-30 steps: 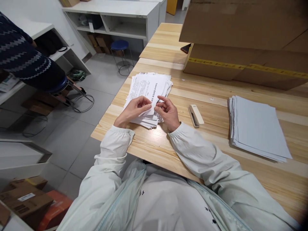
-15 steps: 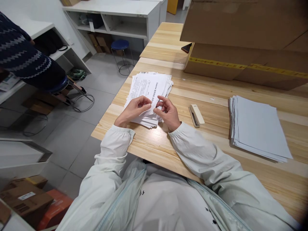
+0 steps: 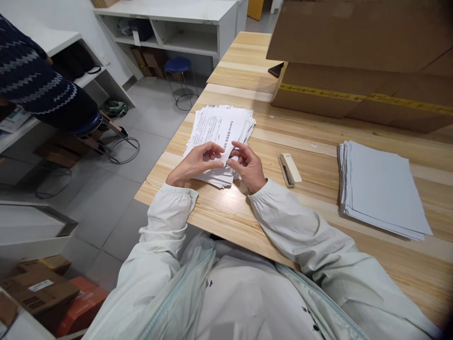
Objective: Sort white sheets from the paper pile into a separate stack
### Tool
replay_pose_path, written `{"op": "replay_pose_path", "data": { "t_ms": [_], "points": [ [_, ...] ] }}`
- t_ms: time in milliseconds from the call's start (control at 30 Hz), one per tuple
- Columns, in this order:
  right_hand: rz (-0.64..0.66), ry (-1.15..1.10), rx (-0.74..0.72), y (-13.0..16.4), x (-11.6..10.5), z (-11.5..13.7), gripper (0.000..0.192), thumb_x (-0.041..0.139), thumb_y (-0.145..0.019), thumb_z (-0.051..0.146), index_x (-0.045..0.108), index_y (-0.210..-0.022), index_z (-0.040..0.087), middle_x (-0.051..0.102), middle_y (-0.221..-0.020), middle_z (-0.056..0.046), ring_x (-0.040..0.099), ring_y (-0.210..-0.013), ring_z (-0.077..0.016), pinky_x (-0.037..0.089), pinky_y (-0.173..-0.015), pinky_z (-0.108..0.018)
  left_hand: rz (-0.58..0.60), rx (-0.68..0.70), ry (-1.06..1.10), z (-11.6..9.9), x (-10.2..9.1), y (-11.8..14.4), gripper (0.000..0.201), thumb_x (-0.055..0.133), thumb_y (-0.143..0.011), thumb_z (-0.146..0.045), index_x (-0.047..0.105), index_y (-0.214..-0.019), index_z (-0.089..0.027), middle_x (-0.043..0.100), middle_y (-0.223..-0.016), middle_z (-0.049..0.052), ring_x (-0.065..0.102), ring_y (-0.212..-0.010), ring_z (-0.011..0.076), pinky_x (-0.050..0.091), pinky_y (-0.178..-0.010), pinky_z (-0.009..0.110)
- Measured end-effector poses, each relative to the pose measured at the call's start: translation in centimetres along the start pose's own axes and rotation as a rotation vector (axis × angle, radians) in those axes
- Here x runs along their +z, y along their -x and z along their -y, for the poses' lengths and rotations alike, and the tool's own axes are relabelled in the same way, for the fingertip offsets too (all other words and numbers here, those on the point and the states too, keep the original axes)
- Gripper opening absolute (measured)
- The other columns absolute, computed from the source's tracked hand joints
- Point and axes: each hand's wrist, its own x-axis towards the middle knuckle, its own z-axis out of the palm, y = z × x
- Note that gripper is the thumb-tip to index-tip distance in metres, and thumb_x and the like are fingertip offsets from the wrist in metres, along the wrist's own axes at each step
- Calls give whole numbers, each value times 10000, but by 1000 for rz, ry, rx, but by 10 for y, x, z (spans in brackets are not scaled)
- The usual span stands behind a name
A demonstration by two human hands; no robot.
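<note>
My left hand [image 3: 198, 161] is over the near left part of a stack of printed sheets [image 3: 215, 123]. Its fingers are bent, and a gap shows between them and the thumb. My right hand [image 3: 249, 166] hovers by the stack's near right corner, forefinger and thumb apart, the other fingers curled. Between the two hands the fingertips nearly meet, and I see nothing held there. The pile lies uneven, with edges sticking out at the sides. Right of my right hand, a cream stapler [image 3: 290, 170] rests on the wooden table [image 3: 311, 189].
A second paper pile [image 3: 384, 186], blank side up, lies at the right. Large cardboard boxes [image 3: 336, 87] stand at the back right, beside a dark phone [image 3: 275, 70]. Left of the table, a person [image 3: 38, 75] sits on a stool; another blue stool [image 3: 177, 65] stands farther back.
My left thumb has moved slightly away from its fingers. My right hand is nearly unchanged, and the papers and stapler stay in place. The view has shifted a little.
</note>
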Motion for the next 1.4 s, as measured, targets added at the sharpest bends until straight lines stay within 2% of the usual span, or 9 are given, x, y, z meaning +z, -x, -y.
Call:
{"op": "replay_pose_path", "data": {
  "t_ms": [367, 633, 800, 867, 933, 1067, 1133, 1267, 1400],
  "points": [
    [-4, -25, 6, 2, 0, 0, 638, 869, -627, 395, 693, -1220, 240, 668, -956, -11, 405, -694, -114, 429, -718, -317, 26, 8, -30, -1, -3, 1, 396, 798, -729, -368, 692, -1055, -169, 671, -981, 54, 556, -877, 167, 457, -853, 347],
    [27, 21, 11, 1, -1, -1, 682, 842, -650, 395, 663, -1294, 257, 674, -989, -12, 408, -702, -115, 444, -730, -317, 64, 50, -46, 1, -6, 0, 549, 878, -640, -404, 675, -1101, -185, 652, -985, 48, 555, -914, 181, 468, -879, 356],
    [16, 48, -30, 3, -2, -1, 708, 819, -674, 360, 620, -1344, 253, 662, -989, -14, 421, -723, -128, 454, -739, -318, 4, 50, -65, 3, -1, 1, 374, 799, -731, -413, 670, -1002, -190, 654, -935, 33, 548, -839, 159, 456, -806, 316],
    [12, 78, -50, 3, -2, -2, 701, 782, -713, 361, 588, -1377, 255, 650, -976, -13, 433, -731, -135, 458, -747, -321, -63, 25, -60, 5, 5, 0, 285, 750, -777, -437, 633, -862, -192, 615, -826, 11, 526, -756, 145, 435, -728, 296],
    [-9, 104, -56, 4, 0, -3, 682, 742, -746, 351, 560, -1397, 260, 631, -934, 0, 435, -718, -133, 453, -736, -315, -220, 22, -25, 9, 11, -3, 319, 712, -809, -476, 552, -764, -203, 551, -740, -9, 502, -700, 136, 414, -674, 283],
    [-68, 139, -63, 3, 3, -4, 606, 683, -775, 306, 564, -1366, 248, 576, -820, 40, 425, -678, -117, 424, -710, -293, -686, 88, 205, 23, 17, -10, 408, 644, -841, -620, 507, -876, -238, 615, -870, 9, 607, -857, 162, 483, -763, 280],
    [-74, 153, -69, 2, 3, -4, 571, 666, -780, 291, 578, -1342, 240, 573, -816, 41, 431, -680, -113, 418, -715, -287, -820, 90, 331, 31, 16, -12, 439, 617, -837, -664, 501, -940, -253, 661, -974, 26, 644, -985, 181, 517, -848, 295],
    [-64, 172, -95, 2, 2, -7, 498, 650, -783, 270, 617, -1278, 221, 575, -854, 25, 441, -689, -113, 415, -713, -285, -948, 52, 501, 42, 12, -12, 352, 641, -825, -551, 500, -949, -253, 708, -1053, 48, 651, -1116, 194, 540, -946, 310],
    [-52, 281, -135, 3, 1, -2, 329, 619, -799, 234, 698, -1118, 228, 591, -841, 6, 472, -699, -136, 429, -755, -317, -983, 40, 578, 45, 11, -12, 279, 615, -832, -485, 500, -918, -245, 722, -1077, 60, 653, -1158, 192, 535, -993, 317]
  ]
}}
